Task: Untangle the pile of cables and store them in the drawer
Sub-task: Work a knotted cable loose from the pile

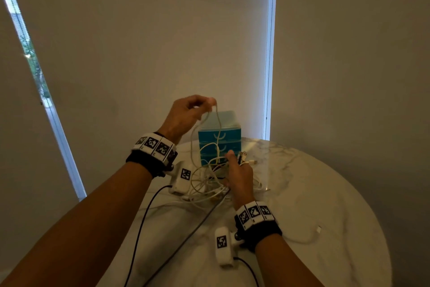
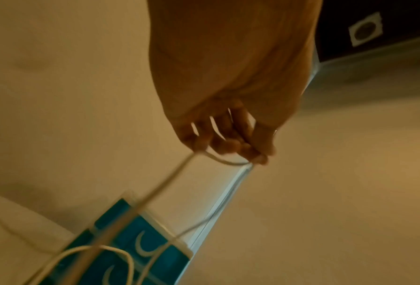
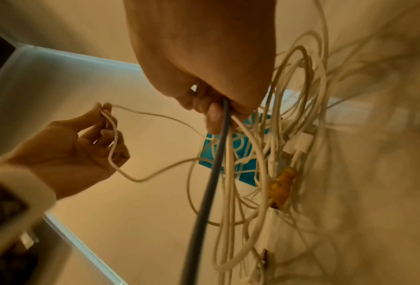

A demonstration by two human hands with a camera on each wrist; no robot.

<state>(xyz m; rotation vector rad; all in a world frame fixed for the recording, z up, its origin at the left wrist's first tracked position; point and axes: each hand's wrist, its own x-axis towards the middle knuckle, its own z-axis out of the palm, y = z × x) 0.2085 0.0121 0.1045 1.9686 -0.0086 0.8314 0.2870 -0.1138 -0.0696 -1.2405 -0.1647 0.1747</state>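
The left hand [image 1: 186, 113] is raised above a round marble tabletop [image 1: 325, 193], pinching a loop of white cable [image 1: 204, 121] between thumb and fingertips; both strands hang down in front of a small teal drawer unit [image 1: 220, 137] standing at the far side of the tabletop. The right hand [image 1: 239, 175] is lower, its fingers closed on the tangled pile of white cables [image 1: 207, 184] just in front of the drawers, with several connector ends [image 1: 246, 158] sticking out past its fingers. Another white cable [image 1: 307, 238] lies apart to the right. Both wrists wear marker-covered bands.
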